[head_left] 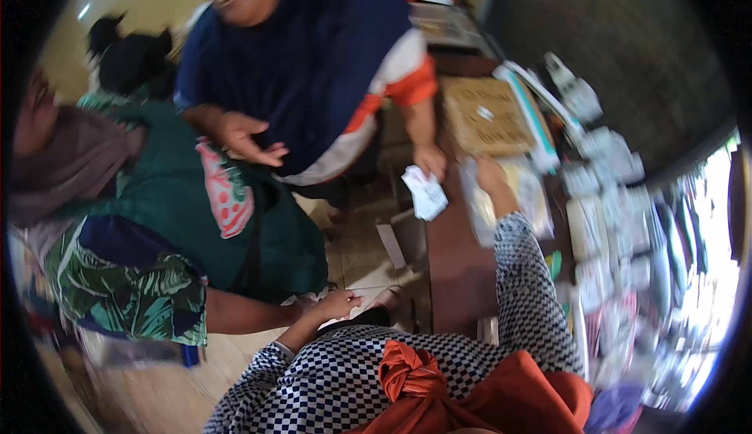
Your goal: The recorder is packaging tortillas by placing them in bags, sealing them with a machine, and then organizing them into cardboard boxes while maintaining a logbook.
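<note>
From the head camera, one clear plastic packet [526,199] with pale yellowish contents lies on the brown table [462,277], inward from its left edge. The wearer's right hand [491,177], reaching from a black-and-white checked sleeve, rests on the packet's far part, fingers bent downward; whether they grip it cannot be told through the blur. The left hand [338,306] is off the table's left edge, fingers loosely curled, beside a neighbour's forearm—whether it holds anything cannot be told.

Two other people stand close by: one in a navy headscarf [313,66], one in a green vest [258,254]. The first has one hand half open at the waist and in the other, at the table's left edge, one crumpled white paper [425,195].

Toward the table's far end sits one brown cardboard box [486,117], just beyond the packet, with a teal-and-white strip [526,109] along its right side. Many plastic-wrapped packs [591,230]—too blurred to count—line the right side. Pale tiles [356,265] cover the floor; a yellowish wall [66,23] shows at upper left.
</note>
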A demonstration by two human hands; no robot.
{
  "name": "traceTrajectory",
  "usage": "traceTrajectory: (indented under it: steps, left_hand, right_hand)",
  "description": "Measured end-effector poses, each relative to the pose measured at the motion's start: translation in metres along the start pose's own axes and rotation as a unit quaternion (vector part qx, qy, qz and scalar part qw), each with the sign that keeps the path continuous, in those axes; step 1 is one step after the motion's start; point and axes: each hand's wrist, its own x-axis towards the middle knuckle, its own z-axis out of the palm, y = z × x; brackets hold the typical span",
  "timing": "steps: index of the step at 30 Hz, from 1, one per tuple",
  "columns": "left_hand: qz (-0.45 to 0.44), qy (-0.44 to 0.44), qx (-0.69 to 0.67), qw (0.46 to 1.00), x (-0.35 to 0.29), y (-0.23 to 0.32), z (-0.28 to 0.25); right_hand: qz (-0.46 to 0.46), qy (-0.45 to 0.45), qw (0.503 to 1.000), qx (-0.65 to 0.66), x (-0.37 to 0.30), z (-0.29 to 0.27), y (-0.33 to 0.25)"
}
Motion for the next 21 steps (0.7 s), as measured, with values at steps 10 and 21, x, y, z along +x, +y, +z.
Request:
traceTrajectory:
  steps: [10, 21]
  left_hand:
    - [0.018, 0.052, -0.080, 0.995, 0.026, -0.034, -0.018]
    - [0.512, 0.157, 0.049, 0.843, 0.052, 0.195, -0.065]
  right_hand:
    - [-0.092, -0.029, 0.995, 0.005, 0.016, -0.012, 0.036]
    - [0.010, 0.278, 0.937, 0.211, -0.118, -0.282, -0.057]
